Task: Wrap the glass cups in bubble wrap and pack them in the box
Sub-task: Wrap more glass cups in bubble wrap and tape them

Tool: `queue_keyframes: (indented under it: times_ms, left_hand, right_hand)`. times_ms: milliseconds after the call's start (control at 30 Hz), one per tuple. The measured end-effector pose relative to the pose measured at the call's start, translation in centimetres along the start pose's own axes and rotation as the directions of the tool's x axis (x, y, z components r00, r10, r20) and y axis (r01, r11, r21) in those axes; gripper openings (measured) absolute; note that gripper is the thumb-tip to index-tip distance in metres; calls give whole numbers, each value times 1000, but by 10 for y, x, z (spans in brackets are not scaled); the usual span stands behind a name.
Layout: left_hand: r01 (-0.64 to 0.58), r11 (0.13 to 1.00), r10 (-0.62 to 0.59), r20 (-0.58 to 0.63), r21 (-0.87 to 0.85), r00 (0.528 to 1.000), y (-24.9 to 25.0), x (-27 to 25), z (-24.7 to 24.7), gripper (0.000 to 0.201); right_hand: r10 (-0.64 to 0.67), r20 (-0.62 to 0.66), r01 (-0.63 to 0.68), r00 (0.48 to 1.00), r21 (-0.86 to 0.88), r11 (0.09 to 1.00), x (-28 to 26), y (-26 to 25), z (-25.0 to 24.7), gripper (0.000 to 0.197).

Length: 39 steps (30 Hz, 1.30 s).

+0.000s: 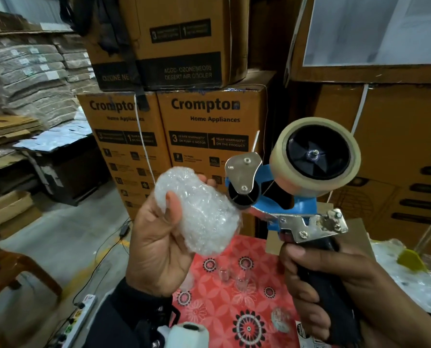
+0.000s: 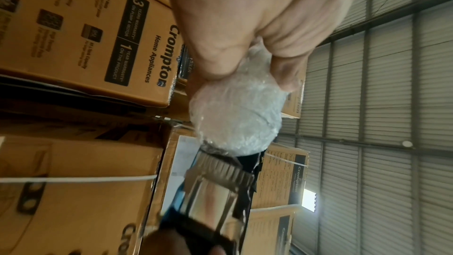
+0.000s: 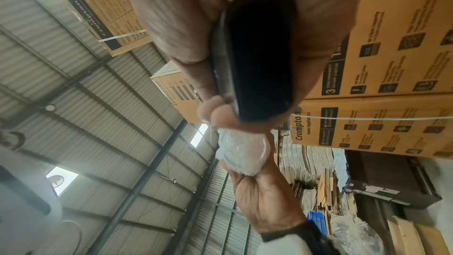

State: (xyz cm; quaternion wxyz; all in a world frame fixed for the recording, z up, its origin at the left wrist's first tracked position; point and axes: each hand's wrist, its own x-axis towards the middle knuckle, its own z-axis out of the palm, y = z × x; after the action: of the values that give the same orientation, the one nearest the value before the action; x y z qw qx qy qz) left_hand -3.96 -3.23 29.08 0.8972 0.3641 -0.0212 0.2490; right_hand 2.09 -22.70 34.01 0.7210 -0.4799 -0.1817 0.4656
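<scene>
My left hand [image 1: 159, 234] holds a cup bundled in bubble wrap [image 1: 197, 212], raised in front of me, thumb across its front. The same wrapped cup [image 2: 235, 115] fills the left wrist view under my fingers, and shows as a wrapped cup [image 3: 241, 150] in the right wrist view. My right hand [image 1: 335, 285] grips the black handle of a tape dispenser [image 1: 310, 194] with a tan tape roll [image 1: 315, 159]; its front roller touches the bundle's right side. Bare glass cups [image 1: 234, 275] stand on the red patterned table [image 1: 234, 310] below. A small wrapped bundle [image 1: 281, 318] lies there too.
Stacked Crompton cartons [image 1: 209, 136] rise just behind the table. A small cardboard box [image 1: 360, 237] sits at the table's far right, with loose bubble wrap [image 1: 398, 272] beside it. A white thread spool [image 1: 189, 335] and a power strip [image 1: 81, 315] lie near me. Flat cardboard piles [image 1: 28, 79] stand at left.
</scene>
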Motion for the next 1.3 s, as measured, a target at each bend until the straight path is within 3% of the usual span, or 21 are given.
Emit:
queue_keyframes:
  times_ms: [33, 100, 300, 400, 500, 600, 733, 833, 1000, 1133, 1300]
  left_hand:
    - [-15, 1000, 15, -9, 13, 1000, 1, 1, 1, 109]
    - [-67, 997, 68, -44, 27, 997, 7, 6, 4, 113]
    - [-304, 952, 305, -40, 33, 951, 21, 19, 12, 115]
    - [-379, 925, 377, -68, -20, 924, 7, 26, 29, 119]
    - [-418, 907, 414, -65, -58, 908, -4, 33, 41, 110]
    - [-394, 917, 392, -31, -62, 919, -17, 31, 46, 106]
    - [-288, 948, 304, -116, 136, 946, -40, 16, 39, 79]
    - [-216, 923, 278, -164, 318, 947, -49, 7, 28, 76]
    - [-176, 810, 212, 1, 560, 977, -30, -2, 22, 94]
    - [-172, 701, 123, 121, 692, 985, -7, -1, 14, 70]
    - [-161, 632, 47, 170, 758, 984, 1, -5, 4, 65]
  right_hand:
    - [-23, -4, 24, 1000, 79, 997, -22, 5, -35, 36]
    - [2, 10, -3, 1000, 120, 993, -27, 8, -48, 36]
    - [-28, 33, 23, 999, 164, 986, -21, 13, -48, 38]
    - [-57, 44, 49, 997, 162, 986, -11, 17, -40, 34]
    - [-100, 61, 91, 993, 126, 988, -1, 24, -34, 38]
    - [-136, 96, 125, 986, 107, 986, 6, 29, -36, 44]
    - [-216, 63, 208, 974, 109, 972, 7, 32, -40, 46]
    - [-255, 44, 251, 966, 84, 964, 6, 29, -42, 44]
    - [-334, 59, 338, 941, -75, 938, 1, 24, -46, 41]
    - [-310, 50, 314, 950, -138, 939, -4, 23, -49, 36]
    - [-269, 63, 275, 961, -108, 955, -5, 30, -50, 35]
